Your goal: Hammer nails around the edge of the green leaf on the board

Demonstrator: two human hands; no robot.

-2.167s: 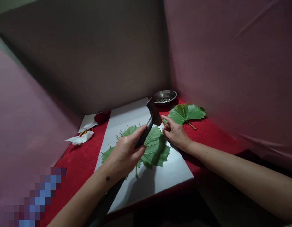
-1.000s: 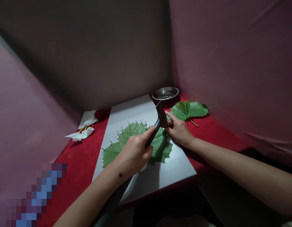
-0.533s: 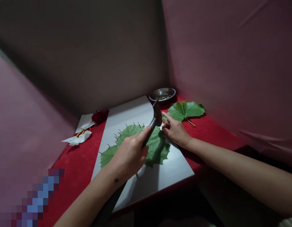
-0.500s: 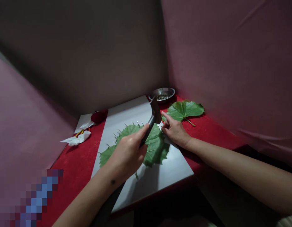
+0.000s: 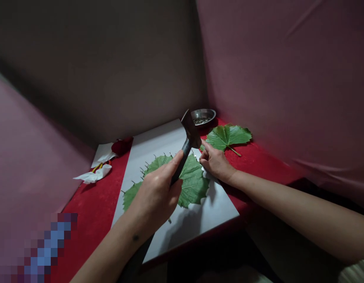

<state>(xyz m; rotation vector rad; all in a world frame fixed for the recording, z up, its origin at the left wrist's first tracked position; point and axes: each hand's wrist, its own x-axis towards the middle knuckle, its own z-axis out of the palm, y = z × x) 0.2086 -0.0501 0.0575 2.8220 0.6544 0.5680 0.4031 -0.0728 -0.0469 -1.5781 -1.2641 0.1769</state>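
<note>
My left hand (image 5: pixel 158 188) is wrapped round the dark handle of a hammer (image 5: pixel 191 131), whose head is raised over the far part of a white board (image 5: pixel 158 137). A large green leaf (image 5: pixel 193 182) lies on the board, with several nails (image 5: pixel 142 169) standing along its far and left edges. My right hand (image 5: pixel 215 162) is at the leaf's upper right edge, thumb and fingers pinched together at a nail (image 5: pixel 196 157) and the index finger pointing out near the hammer head. Part of the leaf is hidden behind my left hand.
A metal bowl of nails (image 5: pixel 204 117) stands at the back, with a second leaf (image 5: pixel 229 137) in front on the red cloth (image 5: pixel 93 208). At the left lie scissors with orange handles (image 5: pixel 103 164), white tissue (image 5: pixel 96 174) and a red item (image 5: pixel 119 147). Pink and grey walls surround the table.
The hammer head has risen and tilted back slightly to the left in my left hand. My right hand keeps its pinch at the leaf's edge. The whole view has shifted slightly.
</note>
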